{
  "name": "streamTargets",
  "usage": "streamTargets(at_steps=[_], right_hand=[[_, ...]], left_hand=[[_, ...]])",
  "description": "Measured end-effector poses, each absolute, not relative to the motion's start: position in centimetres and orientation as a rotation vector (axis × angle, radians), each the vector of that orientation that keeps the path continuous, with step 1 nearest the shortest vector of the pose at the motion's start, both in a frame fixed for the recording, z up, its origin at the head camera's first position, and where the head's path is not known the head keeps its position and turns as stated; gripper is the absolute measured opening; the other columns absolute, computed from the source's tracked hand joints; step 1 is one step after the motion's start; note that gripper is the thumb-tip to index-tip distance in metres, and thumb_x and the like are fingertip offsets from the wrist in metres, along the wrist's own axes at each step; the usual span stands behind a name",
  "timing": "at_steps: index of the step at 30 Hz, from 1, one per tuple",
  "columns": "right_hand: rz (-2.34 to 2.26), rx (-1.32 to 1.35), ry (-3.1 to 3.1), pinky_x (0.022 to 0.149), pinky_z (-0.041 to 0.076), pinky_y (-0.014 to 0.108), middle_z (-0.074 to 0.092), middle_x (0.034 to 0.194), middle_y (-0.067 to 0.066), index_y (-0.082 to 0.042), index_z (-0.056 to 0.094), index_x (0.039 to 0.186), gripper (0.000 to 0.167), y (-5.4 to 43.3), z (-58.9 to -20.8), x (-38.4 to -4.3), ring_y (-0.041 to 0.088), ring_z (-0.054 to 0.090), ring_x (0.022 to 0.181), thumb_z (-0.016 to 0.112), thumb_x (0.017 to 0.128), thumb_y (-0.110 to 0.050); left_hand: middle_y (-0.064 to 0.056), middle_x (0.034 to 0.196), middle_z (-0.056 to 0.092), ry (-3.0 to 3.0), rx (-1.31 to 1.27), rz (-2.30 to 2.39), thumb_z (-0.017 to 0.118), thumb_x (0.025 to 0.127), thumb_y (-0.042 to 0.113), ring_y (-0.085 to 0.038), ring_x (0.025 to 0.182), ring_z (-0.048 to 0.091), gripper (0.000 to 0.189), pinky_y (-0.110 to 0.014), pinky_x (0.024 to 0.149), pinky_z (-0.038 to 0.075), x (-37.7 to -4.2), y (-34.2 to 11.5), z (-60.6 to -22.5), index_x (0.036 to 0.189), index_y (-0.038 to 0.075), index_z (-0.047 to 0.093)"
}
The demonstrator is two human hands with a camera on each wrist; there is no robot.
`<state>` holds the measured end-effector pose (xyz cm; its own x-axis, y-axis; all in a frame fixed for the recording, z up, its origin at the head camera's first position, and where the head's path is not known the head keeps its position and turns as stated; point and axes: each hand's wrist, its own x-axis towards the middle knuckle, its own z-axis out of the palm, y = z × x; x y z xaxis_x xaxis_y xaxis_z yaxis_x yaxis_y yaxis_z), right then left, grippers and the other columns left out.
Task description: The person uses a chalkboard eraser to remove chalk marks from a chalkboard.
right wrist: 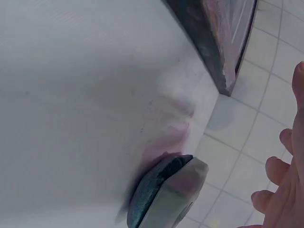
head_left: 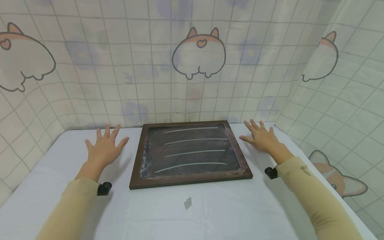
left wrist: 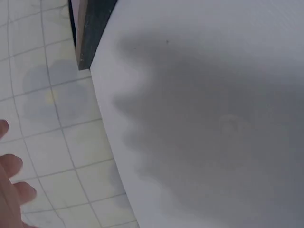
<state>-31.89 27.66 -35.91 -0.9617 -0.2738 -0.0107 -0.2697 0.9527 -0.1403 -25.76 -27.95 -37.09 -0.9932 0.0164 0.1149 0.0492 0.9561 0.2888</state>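
Between the two hands lies a small chalkboard in a brown wooden frame, with several white chalk lines drawn across it. To its left my left hand hovers over the table, fingers spread and holding nothing. My right hand is held the same way beyond the board's right edge, also holding nothing. The right wrist view shows a chalkboard eraser with a dark felt pad on the table below that hand; in the head view it is hidden. Pink chalk dust smudges the cloth beside the eraser.
A white cloth covers the table, with a small grey patch in front of the board. Gridded curtains with cartoon animal prints rise at the back and sides. Each wrist wears a small black camera.
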Motion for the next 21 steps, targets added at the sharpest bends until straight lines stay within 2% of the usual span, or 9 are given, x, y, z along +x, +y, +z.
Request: streamTargets(at_steps=[4, 10, 16, 21], right_hand=[[-0.244, -0.428, 3.058, 0.110, 0.008, 0.080, 0.011, 0.166, 0.029, -0.005, 0.018, 0.164, 0.086, 28.2, -36.2, -31.6, 0.060, 0.007, 0.147, 0.043, 0.105, -0.062], [-0.276, -0.426, 3.049, 0.109, 0.015, 0.079, 0.014, 0.164, 0.033, -0.001, 0.022, 0.162, 0.082, 29.8, -36.8, -31.5, 0.063, 0.011, 0.144, 0.045, 0.107, -0.056], [-0.329, -0.382, 3.038, 0.109, 0.026, 0.075, 0.022, 0.159, 0.038, 0.006, 0.025, 0.158, 0.074, 31.7, -37.0, -31.6, 0.065, 0.025, 0.139, 0.050, 0.108, -0.043], [-0.367, -0.334, 3.029, 0.108, 0.031, 0.072, 0.028, 0.156, 0.038, 0.006, 0.029, 0.156, 0.067, 32.4, -37.4, -31.8, 0.063, 0.033, 0.136, 0.055, 0.108, -0.032]], left_hand=[[-0.029, 0.166, 0.006, -2.995, -0.179, -0.411, 0.036, 0.104, 0.066, -0.056, 0.150, -0.003, 0.082, -0.085, 0.104, -0.003, -25.3, -28.0, -37.0, 0.165, 0.014, 0.018], [-0.026, 0.167, 0.011, -3.012, -0.336, -0.396, 0.039, 0.106, 0.062, -0.055, 0.150, 0.005, 0.078, -0.083, 0.107, 0.000, -24.5, -28.2, -37.4, 0.165, 0.015, 0.022], [-0.024, 0.166, 0.020, -3.020, -0.470, -0.403, 0.047, 0.107, 0.053, -0.052, 0.151, 0.010, 0.069, -0.080, 0.110, 0.003, -24.0, -27.4, -38.0, 0.161, 0.013, 0.033], [-0.023, 0.167, 0.019, -3.078, -0.543, -0.429, 0.045, 0.107, 0.056, -0.050, 0.152, 0.010, 0.072, -0.079, 0.112, 0.003, -23.6, -26.6, -38.6, 0.162, 0.013, 0.031]])
